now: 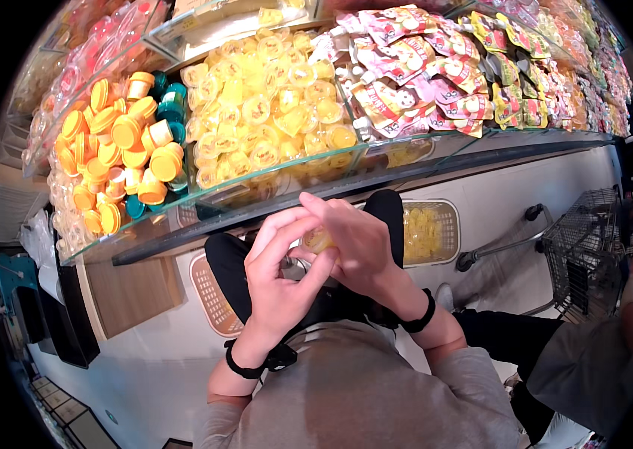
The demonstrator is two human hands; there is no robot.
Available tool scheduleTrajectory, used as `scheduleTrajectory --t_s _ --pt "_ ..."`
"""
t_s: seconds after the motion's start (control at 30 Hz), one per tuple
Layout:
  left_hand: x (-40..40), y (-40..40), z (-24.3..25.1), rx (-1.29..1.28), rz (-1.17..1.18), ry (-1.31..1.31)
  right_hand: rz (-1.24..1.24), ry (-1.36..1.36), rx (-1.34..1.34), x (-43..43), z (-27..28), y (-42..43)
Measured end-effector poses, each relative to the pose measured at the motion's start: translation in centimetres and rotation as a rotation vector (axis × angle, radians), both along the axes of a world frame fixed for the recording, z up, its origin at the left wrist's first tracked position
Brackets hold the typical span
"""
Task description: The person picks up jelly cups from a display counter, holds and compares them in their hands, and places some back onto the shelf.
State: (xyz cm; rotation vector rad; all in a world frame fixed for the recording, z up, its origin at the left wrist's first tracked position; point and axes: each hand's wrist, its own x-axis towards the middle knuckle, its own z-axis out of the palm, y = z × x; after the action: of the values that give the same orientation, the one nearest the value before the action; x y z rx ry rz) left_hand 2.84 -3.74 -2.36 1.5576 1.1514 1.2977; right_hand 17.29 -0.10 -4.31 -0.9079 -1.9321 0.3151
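Between my hands, above my lap, is a small clear cup with yellow contents [316,240]. My left hand [285,264] curls round it, thumb and fingers at its near and left sides. My right hand [358,247] partly covers it from the right, with the fingers extended over the top. In front of me a glass-edged bin holds many similar yellow cups [255,109]. Orange-lidded tubs [125,132] lie at its left, among some dark green ones [170,106]. Pink spouted pouches [400,62] fill the compartment to the right.
A white basket of yellow cups [458,230] stands on the floor by my right knee, and another basket [218,297] by my left. A metal shopping cart [586,247] stands at the right. A person in dark trousers [507,337] is close on my right. Glass rim [271,171] runs ahead.
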Motion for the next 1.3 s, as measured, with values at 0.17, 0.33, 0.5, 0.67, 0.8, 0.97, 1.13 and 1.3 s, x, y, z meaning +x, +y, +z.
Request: scheduleTrajectory --t_s 0.17,0.33,0.5,0.67,0.8,0.97,1.13,1.3 --pt "-0.6 -1.3 0.2 -0.115 0.026 -0.190 -0.015 0.007 0.089 -0.6 -0.9 -0.4" --pt "-1.7 -2.0 -0.5 0.157 0.104 -0.143 0.109 0.017 -0.353 -0.6 0.7 -1.7" --pt "-2.3 -2.2 -0.9 0.210 0.169 -0.125 0.208 -0.001 -0.099 -0.2 -0.1 -1.4" --pt "-2.7 -2.5 -1.1 0.231 0.153 -0.108 0.278 0.039 -0.177 -0.4 -0.5 -1.5" --pt "-2.7 -2.4 -0.7 0.260 0.169 -0.084 0.278 0.071 -0.177 -0.9 -0.7 -1.7" --pt "-2.9 -1.4 -0.3 0.287 0.203 0.012 0.261 0.088 -0.244 -1.1 -0.4 -1.6" --pt "-4.6 3.5 -0.2 0.225 0.326 0.185 0.334 0.087 -0.561 -0.2 -1.5 -1.7" --pt "-5.6 10.9 -0.7 0.222 0.328 0.242 0.347 0.113 -0.681 1.6 -2.2 -2.4"
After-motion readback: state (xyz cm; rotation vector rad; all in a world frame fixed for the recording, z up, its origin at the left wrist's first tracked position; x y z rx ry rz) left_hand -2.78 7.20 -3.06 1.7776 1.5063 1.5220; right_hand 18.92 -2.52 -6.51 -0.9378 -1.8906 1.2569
